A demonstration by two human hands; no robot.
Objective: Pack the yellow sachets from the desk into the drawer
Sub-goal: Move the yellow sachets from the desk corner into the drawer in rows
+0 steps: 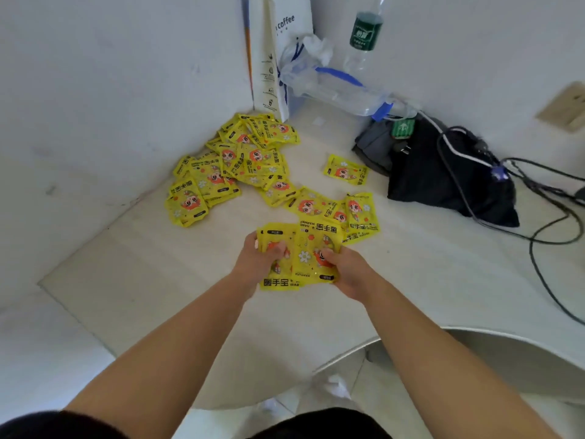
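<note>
Both hands hold a small stack of yellow sachets point(300, 258) above the middle of the white desk point(142, 264). My left hand point(258, 261) grips the stack's left side, thumb on top. My right hand point(348, 270) grips its right side. A large heap of yellow sachets point(234, 166) lies against the wall at the back left. A few more sachets point(345, 213) lie just beyond my hands, and a single sachet point(346, 170) lies apart near the black bag. No drawer is in view.
A white paper coffee bag point(269, 58) stands in the corner beside clear plastic bags point(335, 87) and a water bottle point(365, 33). A black bag point(443, 172) with cables point(538, 229) lies at the right. The desk's curved front edge point(474, 331) runs at lower right.
</note>
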